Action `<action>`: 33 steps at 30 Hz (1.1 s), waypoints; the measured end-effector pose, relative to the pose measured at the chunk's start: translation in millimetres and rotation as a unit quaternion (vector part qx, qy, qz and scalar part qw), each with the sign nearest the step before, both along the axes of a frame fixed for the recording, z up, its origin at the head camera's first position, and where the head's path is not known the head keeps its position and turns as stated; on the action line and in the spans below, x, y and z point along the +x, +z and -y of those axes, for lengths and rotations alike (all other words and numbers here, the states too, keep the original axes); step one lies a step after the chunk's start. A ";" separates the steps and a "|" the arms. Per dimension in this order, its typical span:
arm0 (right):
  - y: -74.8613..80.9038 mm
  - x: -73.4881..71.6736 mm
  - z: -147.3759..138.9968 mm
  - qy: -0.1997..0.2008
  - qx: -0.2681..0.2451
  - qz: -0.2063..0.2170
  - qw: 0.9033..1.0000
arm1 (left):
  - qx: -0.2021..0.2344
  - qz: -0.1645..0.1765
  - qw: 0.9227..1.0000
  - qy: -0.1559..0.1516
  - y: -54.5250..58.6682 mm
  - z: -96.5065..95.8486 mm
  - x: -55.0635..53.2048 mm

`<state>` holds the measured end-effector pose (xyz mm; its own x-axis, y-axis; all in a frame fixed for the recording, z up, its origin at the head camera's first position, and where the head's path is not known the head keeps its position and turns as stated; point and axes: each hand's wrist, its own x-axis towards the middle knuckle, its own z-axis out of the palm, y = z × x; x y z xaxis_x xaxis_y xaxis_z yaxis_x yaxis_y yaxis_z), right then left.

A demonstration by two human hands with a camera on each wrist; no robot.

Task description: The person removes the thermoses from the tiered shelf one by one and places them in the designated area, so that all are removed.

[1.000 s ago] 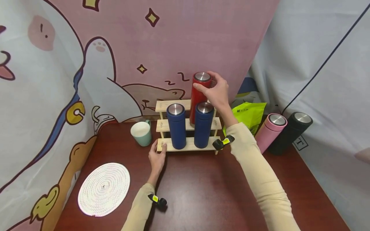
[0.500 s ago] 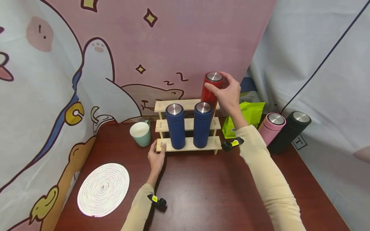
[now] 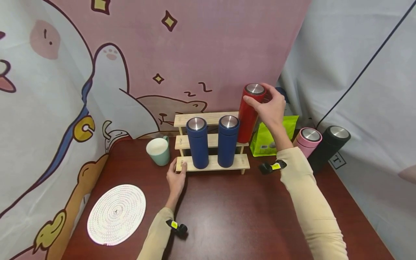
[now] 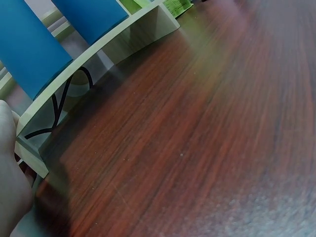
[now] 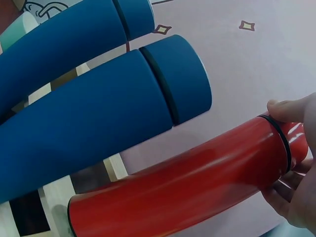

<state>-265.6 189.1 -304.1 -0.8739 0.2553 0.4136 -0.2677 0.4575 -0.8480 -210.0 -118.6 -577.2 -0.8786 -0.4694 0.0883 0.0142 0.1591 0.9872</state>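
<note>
Placemat [image 3: 116, 215], round, white, of coiled cord, lies flat near left on dark red-brown wood-grain table [image 3: 221, 213]. Pale green mug [image 3: 160, 154] w/ handle stands farther back, just left of three-tier light wood stand [image 3: 212, 163]. L hand [image 3: 176, 180] grips left end of stand's lowest shelf, thumb on top. On that shelf, upright w/ gap btwn: left dark blue cylindrical bottle [image 3: 198, 148] & right dark blue cylindrical bottle [image 3: 227, 148], both silver-topped. Glossy red cylindrical bottle [image 3: 248, 122] is at stand's right end, tilted, base by middle shelf; can't tell if touching. R hand [image 3: 273, 108] grips it near top, thumb one side, fingers other. Farther right: yellow-green bag [image 3: 264, 141], partly behind R arm; then pink cylindrical bottle [image 3: 305, 144], & black cylindrical bottle [image 3: 326, 153] just beside it, both silver-topped.
</note>
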 end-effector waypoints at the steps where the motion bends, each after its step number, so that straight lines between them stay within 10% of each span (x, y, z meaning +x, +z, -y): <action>1: -0.9 0.7 -2.1 -0.002 0.001 -0.002 1.000 | 0.001 -0.001 1.000 0.000 -0.3 0.3 0.0; 33: -21.5 56.8 -58.0 -0.038 0.048 0.054 0.997 | 0.006 -0.003 1.000 -0.002 -2.1 1.0 -0.7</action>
